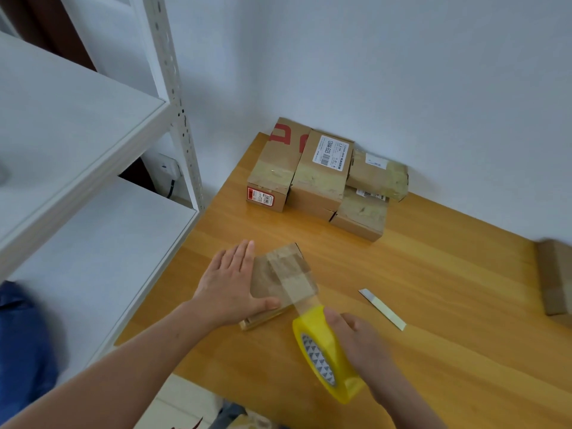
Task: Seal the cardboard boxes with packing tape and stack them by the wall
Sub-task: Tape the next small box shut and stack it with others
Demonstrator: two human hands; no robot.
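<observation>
One small cardboard box [284,274] is lying near the front left corner of the wooden table [433,274]. The left hand [230,283] is pressing flat on the box's left side, fingers straight and thumb lying along its near edge. The right hand [359,342] is grasping the yellow tape roll [322,360] just beside the box, fingers curled around it. A clear tape strip [305,297] is running from the roll across the box top. Several taped boxes [325,174] are sitting stacked against the wall [371,72]. A cutter blade [382,309] is lying near the right hand.
</observation>
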